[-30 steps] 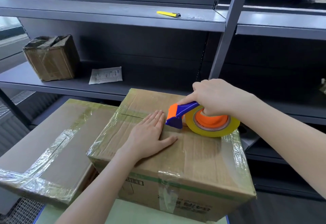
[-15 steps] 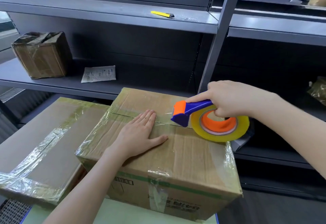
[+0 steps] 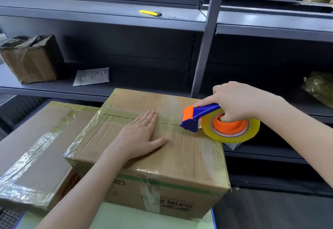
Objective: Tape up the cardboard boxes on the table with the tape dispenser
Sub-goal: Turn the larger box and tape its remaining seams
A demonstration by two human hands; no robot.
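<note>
A brown cardboard box (image 3: 180, 158) with a green stripe stands in front of me, its top seam covered in clear tape. My left hand (image 3: 142, 135) lies flat on the box top, fingers spread. My right hand (image 3: 234, 100) grips a blue and orange tape dispenser (image 3: 198, 117) carrying a yellowish tape roll (image 3: 232, 133) at the box's right edge, with clear tape stretched along the seam from my left hand to the dispenser. A second, flatter taped box (image 3: 37, 149) lies to the left, partly under the first.
Grey metal shelving rises behind, with an upright post (image 3: 207, 39). A small taped box (image 3: 30, 59) and a paper slip (image 3: 91, 76) sit on the middle shelf, a yellow utility knife (image 3: 150, 13) on the upper shelf. A wrapped bundle (image 3: 319, 88) lies at right.
My right hand has drawn the dispenser rightward along the seam to the box's right edge, laying tape. My left hand has stayed pressed on the box top.
</note>
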